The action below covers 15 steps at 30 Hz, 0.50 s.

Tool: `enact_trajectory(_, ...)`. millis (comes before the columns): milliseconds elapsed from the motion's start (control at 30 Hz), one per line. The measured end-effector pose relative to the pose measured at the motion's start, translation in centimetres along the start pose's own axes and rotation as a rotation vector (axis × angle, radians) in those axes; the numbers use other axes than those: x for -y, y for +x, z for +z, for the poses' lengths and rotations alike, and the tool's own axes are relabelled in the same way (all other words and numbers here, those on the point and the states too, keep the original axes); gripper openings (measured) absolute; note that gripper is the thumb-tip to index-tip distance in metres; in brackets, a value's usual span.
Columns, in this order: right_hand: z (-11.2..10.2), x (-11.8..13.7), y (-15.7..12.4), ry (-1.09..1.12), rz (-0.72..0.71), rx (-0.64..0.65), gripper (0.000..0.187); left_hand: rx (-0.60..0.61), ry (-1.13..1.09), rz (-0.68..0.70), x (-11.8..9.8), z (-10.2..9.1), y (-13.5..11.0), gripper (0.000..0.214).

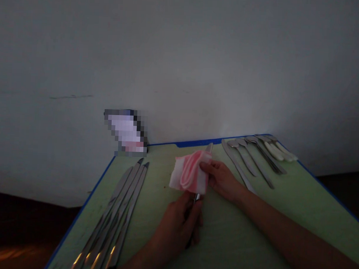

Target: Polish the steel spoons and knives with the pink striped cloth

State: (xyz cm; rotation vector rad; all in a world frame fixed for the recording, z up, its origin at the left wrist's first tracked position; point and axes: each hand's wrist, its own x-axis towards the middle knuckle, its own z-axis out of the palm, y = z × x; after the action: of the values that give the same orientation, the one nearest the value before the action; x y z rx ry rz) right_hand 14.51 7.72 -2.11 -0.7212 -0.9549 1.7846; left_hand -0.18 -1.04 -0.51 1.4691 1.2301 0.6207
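My left hand (180, 223) is closed around the handle of a table knife (210, 147), whose blade points away from me over the table. A folded pink and white cloth (190, 172) wraps the middle of the blade, and the tip sticks out beyond it. My right hand (220, 177) pinches the cloth at its right side, thumb on top. Both hands are above the middle of the table. The part of the blade inside the cloth is hidden.
Several table knives (117, 214) lie side by side at the left. At the back right lie another knife (237, 164), spoons (252, 150) and white-handled cutlery (274, 149). A blurred-out phone-like object (125, 130) leans on the wall (181, 72) behind the green, blue-edged table (223, 238).
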Motion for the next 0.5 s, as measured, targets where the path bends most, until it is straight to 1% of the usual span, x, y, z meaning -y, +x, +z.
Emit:
enact_trajectory(67, 0.5, -0.1, 0.1, 0.094, 0.016, -0.007, 0.022, 0.018, 0.045, 0.010, -0.1, -0.1, 0.0, 0.020)
enact_trajectory(100, 0.6, -0.1, 0.2, 0.130, 0.010, -0.031, 0.022, 0.024, 0.083, 0.032, -0.2, -0.2, -0.1, 0.021)
enact_trajectory(233, 0.3, -0.3, 0.9, 0.318, -0.063, -0.216, 0.016, -0.029, 0.279, 0.177, -0.6, -0.6, -0.4, 0.028)
enact_trajectory(300, -0.2, -0.3, 1.5, 0.408, -0.067, -0.277, 0.011, -0.018, 0.363, 0.206, -0.7, -0.6, -0.7, 0.032)
enact_trajectory(367, -0.7, -0.1, 1.8, 0.457, -0.045, -0.273, 0.010, 0.030, 0.459, 0.189, -0.7, -0.5, -1.0, 0.038)
enact_trajectory(433, -1.1, 0.2, 1.9, 0.464, -0.013, -0.210, 0.012, 0.055, 0.574, 0.166, -0.5, -0.3, -1.3, 0.044)
enact_trajectory(500, -1.4, 0.4, 1.8, 0.417, 0.003, -0.118, 0.016, 0.071, 0.657, 0.149, -0.2, -0.1, -1.5, 0.049)
